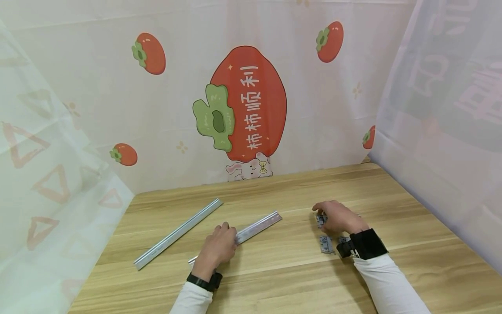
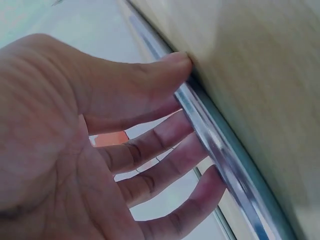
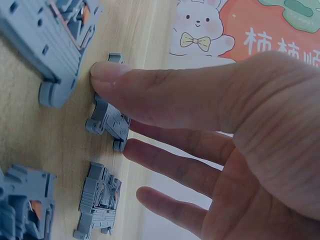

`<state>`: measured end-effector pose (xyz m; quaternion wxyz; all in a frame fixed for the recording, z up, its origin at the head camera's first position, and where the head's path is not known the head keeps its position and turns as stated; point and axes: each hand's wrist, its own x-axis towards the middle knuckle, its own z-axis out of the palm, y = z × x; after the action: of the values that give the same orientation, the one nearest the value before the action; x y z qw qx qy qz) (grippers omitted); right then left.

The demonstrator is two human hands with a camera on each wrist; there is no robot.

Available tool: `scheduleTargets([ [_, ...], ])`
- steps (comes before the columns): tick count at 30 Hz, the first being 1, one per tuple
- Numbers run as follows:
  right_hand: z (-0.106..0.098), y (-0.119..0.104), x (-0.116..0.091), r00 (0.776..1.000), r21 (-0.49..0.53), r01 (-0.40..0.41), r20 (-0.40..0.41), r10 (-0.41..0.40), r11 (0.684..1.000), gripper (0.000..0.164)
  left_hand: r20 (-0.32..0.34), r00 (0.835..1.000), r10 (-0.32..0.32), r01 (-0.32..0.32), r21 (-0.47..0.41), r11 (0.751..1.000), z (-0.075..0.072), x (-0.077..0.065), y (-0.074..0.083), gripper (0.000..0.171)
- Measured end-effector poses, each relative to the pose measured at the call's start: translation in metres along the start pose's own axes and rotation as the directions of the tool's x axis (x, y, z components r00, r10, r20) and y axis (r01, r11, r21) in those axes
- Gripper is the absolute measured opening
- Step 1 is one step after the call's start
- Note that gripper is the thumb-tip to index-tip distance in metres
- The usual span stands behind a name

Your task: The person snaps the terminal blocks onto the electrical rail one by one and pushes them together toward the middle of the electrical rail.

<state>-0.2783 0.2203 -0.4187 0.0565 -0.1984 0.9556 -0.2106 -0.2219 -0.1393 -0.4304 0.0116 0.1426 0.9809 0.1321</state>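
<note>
Pinches silver grooved metal rail (image 1: 259,226), angled forward-right past left-hand fingers (image 2: 157,135); cannot tell right-hand fingers' (image 3: 170,161) grip at grey plastic block (image 3: 111,119).

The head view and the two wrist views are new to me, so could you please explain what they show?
There is no machine, only a person's bare left hand and right hand. The head view comes from a camera worn on the head; the others from a black camera unit on each wrist. On the wooden table lie a metal rail and several small grey pieces. The left hand holds a second rail between thumb and fingers. The right hand is at one grey piece; whether it grips it, I cannot tell.
</note>
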Motion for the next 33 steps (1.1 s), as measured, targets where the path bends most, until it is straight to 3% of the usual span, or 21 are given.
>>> scheduleTargets([
  [14, 0.003, -0.002, 0.000, 1.000, -0.015, -0.018, 0.025, 0.018, 1.000, 0.060, 0.076, 0.994, 0.073, -0.071, -0.028, 0.997, -0.004, -0.003, 0.003, 0.024],
  [21, 0.001, -0.001, 0.002, 0.998, -0.040, 0.028, 0.057, -0.025, 0.999, 0.057, 0.084, 0.990, 0.116, -0.114, -0.027, 0.993, -0.007, -0.005, 0.007, 0.027],
  [33, -0.001, -0.002, 0.001, 0.997, -0.045, 0.014, 0.076, -0.010, 0.999, 0.057, 0.101, 0.982, 0.161, -0.159, -0.033, 0.987, -0.008, -0.003, 0.011, 0.026],
])
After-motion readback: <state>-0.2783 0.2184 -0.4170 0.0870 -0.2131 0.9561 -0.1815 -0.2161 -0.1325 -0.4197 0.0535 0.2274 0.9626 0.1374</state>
